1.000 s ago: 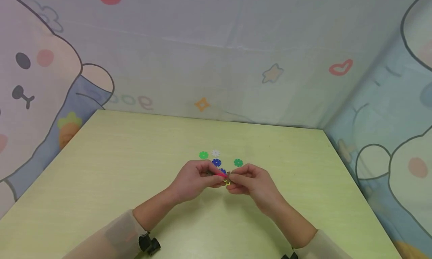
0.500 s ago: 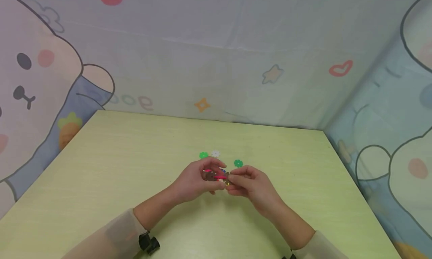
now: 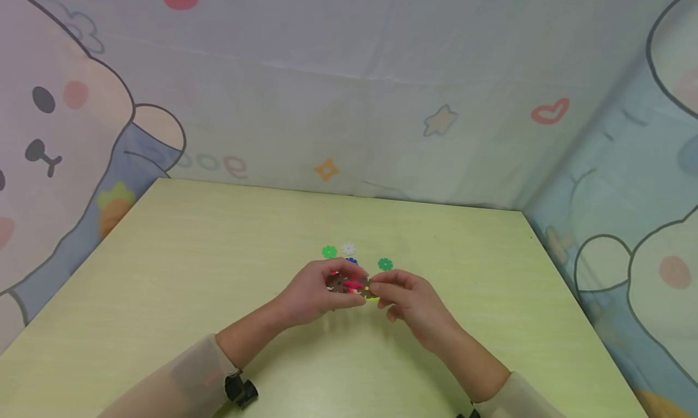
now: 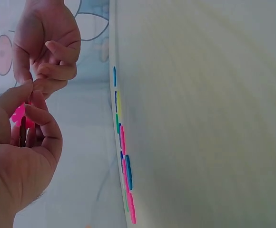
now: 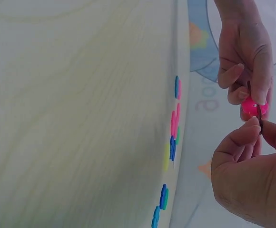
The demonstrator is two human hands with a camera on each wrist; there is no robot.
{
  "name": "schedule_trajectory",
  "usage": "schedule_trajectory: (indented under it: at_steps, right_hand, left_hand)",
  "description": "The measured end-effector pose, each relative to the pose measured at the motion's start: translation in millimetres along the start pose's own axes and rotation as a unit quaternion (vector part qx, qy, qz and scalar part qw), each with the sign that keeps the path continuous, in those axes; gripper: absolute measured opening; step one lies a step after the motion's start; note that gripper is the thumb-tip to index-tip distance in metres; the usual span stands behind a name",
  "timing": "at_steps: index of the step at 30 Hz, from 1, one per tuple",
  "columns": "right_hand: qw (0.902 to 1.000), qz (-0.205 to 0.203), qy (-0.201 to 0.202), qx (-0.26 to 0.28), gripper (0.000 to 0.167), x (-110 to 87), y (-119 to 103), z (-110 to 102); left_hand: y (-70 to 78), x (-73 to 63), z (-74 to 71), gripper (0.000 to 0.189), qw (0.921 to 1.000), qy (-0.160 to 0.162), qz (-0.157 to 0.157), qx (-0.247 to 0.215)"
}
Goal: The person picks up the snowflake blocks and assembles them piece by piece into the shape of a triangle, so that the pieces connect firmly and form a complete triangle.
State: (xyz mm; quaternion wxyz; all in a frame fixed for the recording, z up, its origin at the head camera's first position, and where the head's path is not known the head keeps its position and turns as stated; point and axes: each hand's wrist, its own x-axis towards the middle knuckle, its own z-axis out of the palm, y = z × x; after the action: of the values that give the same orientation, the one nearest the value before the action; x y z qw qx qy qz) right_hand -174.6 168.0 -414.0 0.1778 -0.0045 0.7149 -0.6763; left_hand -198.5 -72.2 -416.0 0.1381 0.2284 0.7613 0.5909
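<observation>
Above the table, a pink notched snowflake disc (image 5: 248, 106) is slotted with brown snowflake discs (image 3: 337, 283). My left hand (image 3: 311, 291) holds the joined pieces at the left, with fingers above and thumb below. In the left wrist view the pink disc (image 4: 19, 116) and an edge-on brown disc (image 4: 23, 133) show within that hand. My right hand (image 3: 417, 303) pinches the brown disc at the right end (image 5: 260, 125) between thumb and forefinger. Fingers partly hide the joints between the discs.
Beyond the hands lie a light green disc (image 3: 329, 251), a white disc (image 3: 348, 248), a blue disc (image 3: 351, 261) and a darker green disc (image 3: 385, 264). A yellow disc (image 3: 373, 298) shows beneath the hands. Printed cloth (image 3: 382, 103) stands behind the table.
My left fingertips have spread from their pinch near the pink disc, uncovering the brown and pink pieces. My right hand keeps its pinch while its lower fingers have shifted.
</observation>
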Motion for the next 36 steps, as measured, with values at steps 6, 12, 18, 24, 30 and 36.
schedule_trajectory:
  at_steps: [6, 12, 18, 24, 30, 36]
  right_hand:
    - [0.9999, 0.002, 0.004, -0.014, 0.030, -0.7, -1.0, -2.2]
    - [0.9960, 0.003, 0.035, -0.082, 0.039, 1.7, -0.7, -26.3]
    - [0.9803, -0.003, 0.038, -0.194, 0.031, 11.1, 6.2, -66.6]
    - [0.9693, 0.013, 0.011, -0.245, 0.028, 18.2, 15.4, -91.0]
    - [0.9635, 0.021, -0.005, -0.267, 0.031, 23.3, 18.1, -93.3]
    - [0.9545, 0.015, -0.004, -0.298, 0.032, 29.0, 19.4, -90.1]
  left_hand:
    - [-1.4, 0.1, 0.7, 0.034, 0.9997, -0.005, 0.008, 0.021]
    - [-3.1, 0.7, -3.0, 0.035, 0.9997, -0.018, 0.011, 0.013]
    - [-3.3, 0.1, -6.7, 0.034, 0.9992, -0.035, 0.004, 0.016]
    - [-5.2, -1.1, -9.9, 0.031, 0.9981, -0.046, 0.006, 0.040]
    - [-5.3, -0.9, -11.5, 0.030, 0.9965, -0.058, 0.022, 0.056]
    - [-4.7, -2.1, -13.3, 0.031, 0.9960, -0.061, 0.023, 0.060]
